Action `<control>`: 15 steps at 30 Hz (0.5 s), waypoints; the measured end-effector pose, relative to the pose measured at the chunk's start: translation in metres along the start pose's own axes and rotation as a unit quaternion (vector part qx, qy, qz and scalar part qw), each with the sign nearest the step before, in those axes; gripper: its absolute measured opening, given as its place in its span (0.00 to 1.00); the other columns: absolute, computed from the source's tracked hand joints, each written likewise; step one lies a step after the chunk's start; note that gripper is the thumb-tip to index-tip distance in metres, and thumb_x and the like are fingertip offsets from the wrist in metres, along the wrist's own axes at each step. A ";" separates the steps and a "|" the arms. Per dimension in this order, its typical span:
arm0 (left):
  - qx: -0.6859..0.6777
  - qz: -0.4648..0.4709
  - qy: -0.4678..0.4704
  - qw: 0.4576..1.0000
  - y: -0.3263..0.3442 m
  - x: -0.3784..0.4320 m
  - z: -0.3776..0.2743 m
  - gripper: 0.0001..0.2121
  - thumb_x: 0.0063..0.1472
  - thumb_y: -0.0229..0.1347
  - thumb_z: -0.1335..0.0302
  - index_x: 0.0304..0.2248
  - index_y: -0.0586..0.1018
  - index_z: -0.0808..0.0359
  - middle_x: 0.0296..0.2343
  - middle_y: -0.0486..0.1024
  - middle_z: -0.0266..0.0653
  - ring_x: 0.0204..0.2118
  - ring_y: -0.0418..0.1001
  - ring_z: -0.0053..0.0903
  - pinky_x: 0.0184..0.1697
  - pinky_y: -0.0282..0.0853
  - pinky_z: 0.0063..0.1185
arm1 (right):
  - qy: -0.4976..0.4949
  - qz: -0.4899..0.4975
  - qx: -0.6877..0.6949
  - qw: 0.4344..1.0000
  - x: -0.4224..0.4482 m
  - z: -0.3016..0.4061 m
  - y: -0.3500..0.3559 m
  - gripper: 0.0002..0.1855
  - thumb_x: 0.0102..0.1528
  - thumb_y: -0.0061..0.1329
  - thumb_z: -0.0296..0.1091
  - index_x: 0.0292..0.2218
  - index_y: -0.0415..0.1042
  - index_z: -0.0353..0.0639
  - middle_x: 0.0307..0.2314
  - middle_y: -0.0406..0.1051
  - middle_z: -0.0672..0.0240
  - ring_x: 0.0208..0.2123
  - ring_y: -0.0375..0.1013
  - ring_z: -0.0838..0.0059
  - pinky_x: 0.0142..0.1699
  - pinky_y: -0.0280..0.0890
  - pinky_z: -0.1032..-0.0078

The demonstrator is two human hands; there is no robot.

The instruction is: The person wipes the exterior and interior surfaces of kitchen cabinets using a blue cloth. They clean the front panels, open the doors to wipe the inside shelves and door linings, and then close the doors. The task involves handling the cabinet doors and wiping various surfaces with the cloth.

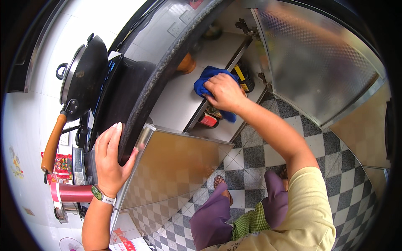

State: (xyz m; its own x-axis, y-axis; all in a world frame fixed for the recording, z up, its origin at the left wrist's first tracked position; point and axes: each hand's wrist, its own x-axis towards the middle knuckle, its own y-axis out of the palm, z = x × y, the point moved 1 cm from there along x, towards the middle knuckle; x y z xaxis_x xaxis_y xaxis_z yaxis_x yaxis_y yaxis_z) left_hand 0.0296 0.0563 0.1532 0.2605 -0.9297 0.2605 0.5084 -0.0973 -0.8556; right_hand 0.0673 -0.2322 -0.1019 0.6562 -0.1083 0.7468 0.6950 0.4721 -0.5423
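My right hand (225, 91) presses a bunched blue cloth (204, 78) on the front edge of the white shelf (176, 103) inside an open cabinet. Part of the cloth hangs below that edge. My left hand (111, 153) grips the edge of the dark stone countertop (141, 97), with the thumb on the near side and the fingers on top. On the shelf, an orange-brown object (187, 63) is partly hidden by the counter. Below the shelf are a black container with a yellow label (243, 75) and a red-labelled container (208, 120).
Two cabinet doors stand open, one at the right (314, 62) and one below the counter edge (169, 163). A black wok with a wooden handle (54, 142) sits on the counter at the left, near a pink cylinder (72, 192). The floor (259, 157) is checkered.
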 end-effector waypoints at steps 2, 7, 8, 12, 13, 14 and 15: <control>0.000 0.002 -0.002 1.000 0.001 -0.001 0.001 0.34 0.45 0.64 0.78 0.53 0.65 0.70 0.48 0.68 0.51 0.49 0.67 0.44 0.53 0.62 0.33 | 0.052 0.037 -0.065 0.996 0.015 -0.023 -0.009 0.14 0.45 0.54 0.40 0.32 0.73 0.42 0.28 0.72 0.61 0.35 0.72 0.60 0.46 0.64 0.65; -0.007 -0.005 0.002 1.000 0.008 -0.003 0.000 0.34 0.45 0.65 0.78 0.53 0.65 0.70 0.47 0.68 0.50 0.49 0.67 0.44 0.53 0.62 0.33 | 0.336 0.105 -0.176 0.919 0.057 -0.114 -0.035 0.20 0.53 0.45 0.50 0.41 0.74 0.46 0.40 0.73 0.58 0.44 0.72 0.59 0.48 0.66 0.65; -0.002 -0.006 0.006 1.000 0.005 0.000 0.000 0.34 0.44 0.65 0.78 0.53 0.66 0.69 0.47 0.68 0.50 0.49 0.67 0.44 0.53 0.62 0.33 | 0.342 0.075 -0.205 0.914 0.061 -0.121 -0.031 0.21 0.52 0.45 0.51 0.42 0.73 0.47 0.42 0.73 0.59 0.46 0.71 0.61 0.49 0.65 0.64; -0.003 -0.010 0.010 1.000 0.005 0.003 -0.002 0.34 0.44 0.65 0.78 0.53 0.66 0.69 0.47 0.68 0.50 0.49 0.67 0.44 0.53 0.62 0.33 | 0.372 0.071 -0.236 0.895 0.064 -0.123 -0.021 0.23 0.51 0.46 0.51 0.46 0.71 0.52 0.48 0.68 0.66 0.53 0.65 0.70 0.56 0.55 0.55; -0.004 -0.010 0.011 1.000 0.005 0.002 -0.001 0.34 0.44 0.65 0.78 0.53 0.66 0.69 0.47 0.68 0.50 0.49 0.67 0.44 0.53 0.62 0.33 | 0.382 0.100 -0.217 0.893 0.063 -0.116 -0.021 0.24 0.51 0.46 0.50 0.47 0.71 0.53 0.50 0.67 0.69 0.55 0.63 0.73 0.58 0.51 0.51; -0.005 -0.011 0.012 1.000 0.007 0.001 -0.001 0.34 0.44 0.65 0.78 0.53 0.66 0.69 0.47 0.68 0.50 0.49 0.67 0.44 0.53 0.62 0.33 | 0.350 0.086 -0.199 0.911 0.054 -0.105 -0.016 0.23 0.50 0.47 0.50 0.46 0.71 0.52 0.48 0.69 0.68 0.53 0.64 0.71 0.57 0.53 0.50; -0.005 -0.012 0.014 1.000 0.002 0.002 -0.001 0.35 0.44 0.65 0.78 0.53 0.66 0.69 0.47 0.68 0.49 0.49 0.67 0.44 0.53 0.62 0.33 | 0.315 0.070 -0.180 0.929 0.045 -0.091 -0.013 0.22 0.49 0.47 0.49 0.45 0.72 0.50 0.46 0.70 0.68 0.51 0.65 0.70 0.55 0.55 0.49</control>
State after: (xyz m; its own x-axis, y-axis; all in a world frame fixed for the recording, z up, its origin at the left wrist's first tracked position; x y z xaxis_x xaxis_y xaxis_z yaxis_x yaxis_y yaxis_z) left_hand 0.0306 0.0542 0.1516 0.2246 -0.9367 0.2687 0.5061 -0.1235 -0.8536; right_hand 0.1145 -0.3224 -0.0967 0.7101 -0.6124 0.3474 0.5692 0.2088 -0.7952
